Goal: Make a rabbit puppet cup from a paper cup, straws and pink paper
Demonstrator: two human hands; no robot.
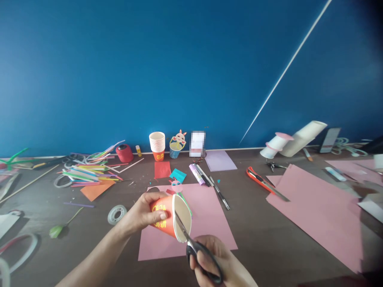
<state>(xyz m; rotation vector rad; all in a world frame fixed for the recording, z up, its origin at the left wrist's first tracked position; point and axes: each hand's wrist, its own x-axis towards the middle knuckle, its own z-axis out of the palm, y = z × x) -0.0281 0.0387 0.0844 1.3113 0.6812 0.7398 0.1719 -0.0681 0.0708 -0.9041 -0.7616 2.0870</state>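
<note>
My left hand (143,214) grips a red paper cup (168,217) on its side, its white mouth turned to the right. My right hand (214,261) is closed round the black handles of a pair of scissors (193,245). The scissor blades reach up into the cup's rim. Both hands hover over a pink paper sheet (206,223) lying on the brown table (263,243).
A stack of paper cups (157,145), a decorated blue cup (176,147) and a red tape roll (124,153) stand by the blue wall. Coloured straws (86,173) lie left, clear tape (116,214) nearby. An orange utility knife (263,182), pens (209,181) and large pink sheets (317,207) lie right.
</note>
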